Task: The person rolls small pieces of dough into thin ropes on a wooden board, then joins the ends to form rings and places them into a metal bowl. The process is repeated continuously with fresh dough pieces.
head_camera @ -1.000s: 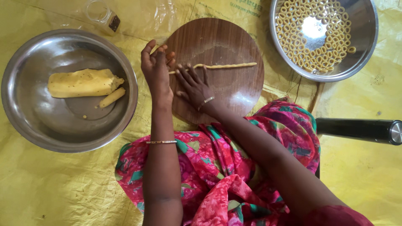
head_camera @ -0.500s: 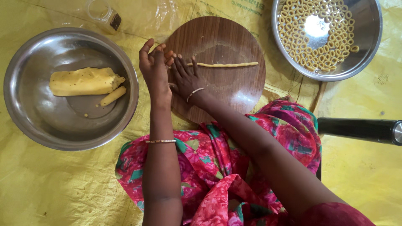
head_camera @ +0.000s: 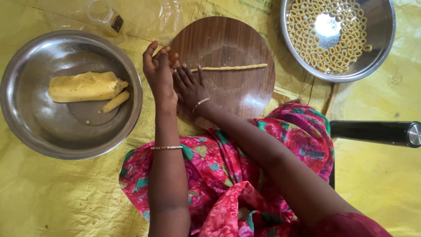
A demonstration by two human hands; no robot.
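Step in hand: I read this as rolling a thin dough rope (head_camera: 230,67) out on the round wooden board (head_camera: 237,94).
Dough rope: it lies straight across the upper half of the board, its near end at my fingertips, its far end close to the board's right edge.
Right hand (head_camera: 189,86): flat, palm down, fingers spread and apart, gripping nothing; the fingertips touch the rope's left end.
Left hand (head_camera: 158,70): upright on its edge at the board's left rim, fingers together; it may pinch a small bit of dough, but I cannot tell.
Doing it well: I would keep the right palm light and flat, rolling evenly so the rope stays one thickness and does not snap at the thin end.
Risk: the rope looks fragile; pressing hard could flatten it.
Dough stock: a yellow block (head_camera: 85,86) and a short piece (head_camera: 115,101) sit in the steel bowl (head_camera: 26,127) at left.
Finished rings (head_camera: 329,37): heaped in the steel plate (head_camera: 382,48) at upper right.
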